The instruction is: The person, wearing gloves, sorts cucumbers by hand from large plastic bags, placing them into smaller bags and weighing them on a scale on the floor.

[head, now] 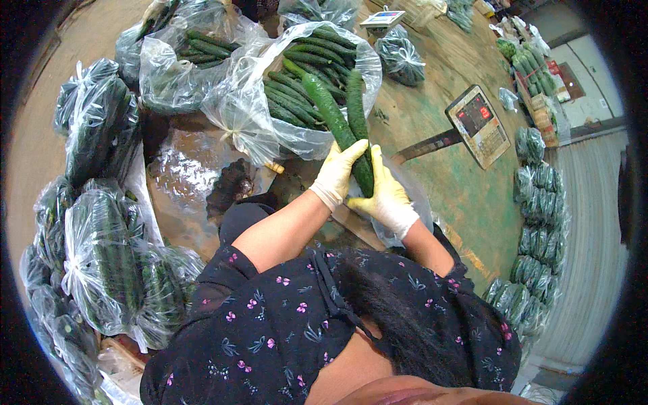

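Two long green cucumbers are held out in front of me, their far ends spread apart over an open plastic bag (372, 55) of cucumbers. One is the lighter green cucumber (324, 104); the other is a darker cucumber (357, 104), slightly blurred. My left hand (338, 172), in a pale yellow glove, grips them from the left with its thumb across the top. From the right, my gloved right hand (389, 197) closes around their near end. Which cucumber each palm bears on is partly hidden. A clear plastic bag (422, 197) lies beneath and beside my right hand.
A scale display (478, 126) on a post stands to the right. Another open bag of cucumbers (172, 91) is at the upper left. Tied bags of cucumbers (104, 258) are piled on the left, and bagged produce (539, 192) lines the right wall. The floor (185, 207) ahead looks wet.
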`<action>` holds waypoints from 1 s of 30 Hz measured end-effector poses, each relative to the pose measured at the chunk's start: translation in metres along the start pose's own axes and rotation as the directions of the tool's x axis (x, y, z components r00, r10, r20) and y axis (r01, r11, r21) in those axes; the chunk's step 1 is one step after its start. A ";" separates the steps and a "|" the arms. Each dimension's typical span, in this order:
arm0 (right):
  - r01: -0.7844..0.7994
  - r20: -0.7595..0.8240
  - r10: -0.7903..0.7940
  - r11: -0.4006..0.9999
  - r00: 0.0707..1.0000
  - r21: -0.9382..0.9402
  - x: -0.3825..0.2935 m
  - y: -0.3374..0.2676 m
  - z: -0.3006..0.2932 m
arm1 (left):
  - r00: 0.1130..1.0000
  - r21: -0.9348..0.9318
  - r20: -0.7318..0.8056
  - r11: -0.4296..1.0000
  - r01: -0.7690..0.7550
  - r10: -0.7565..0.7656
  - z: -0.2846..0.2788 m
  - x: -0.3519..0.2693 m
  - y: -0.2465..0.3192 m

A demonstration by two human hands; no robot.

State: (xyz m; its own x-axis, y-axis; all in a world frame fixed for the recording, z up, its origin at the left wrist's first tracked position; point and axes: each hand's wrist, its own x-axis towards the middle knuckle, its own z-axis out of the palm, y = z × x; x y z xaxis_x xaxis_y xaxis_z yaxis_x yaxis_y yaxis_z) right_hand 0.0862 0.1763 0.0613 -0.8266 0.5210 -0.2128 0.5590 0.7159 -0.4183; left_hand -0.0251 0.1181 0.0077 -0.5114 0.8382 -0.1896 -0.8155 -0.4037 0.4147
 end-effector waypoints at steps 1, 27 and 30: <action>-0.032 0.010 0.031 0.988 0.999 0.153 0.009 0.014 0.017 | 1.000 0.055 -0.027 0.998 -0.009 0.011 0.002 -0.001 0.001; -0.405 0.433 -0.468 0.165 0.770 0.899 0.106 -0.055 -0.046 | 0.886 0.791 -0.141 0.488 0.370 -0.442 -0.027 -0.003 -0.008; -0.405 0.506 -0.435 0.309 0.745 0.861 0.152 -0.113 -0.031 | 0.875 0.685 -0.103 0.604 0.407 -0.473 -0.016 -0.009 0.007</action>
State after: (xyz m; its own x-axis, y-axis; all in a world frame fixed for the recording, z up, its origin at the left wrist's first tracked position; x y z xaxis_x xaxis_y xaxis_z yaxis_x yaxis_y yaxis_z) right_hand -0.1006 0.1891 0.1032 -0.8918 -0.1585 -0.4237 0.4508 -0.3899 -0.8030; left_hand -0.0302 0.1017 -0.0015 -0.0892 0.8865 -0.4540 -0.5148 0.3492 0.7830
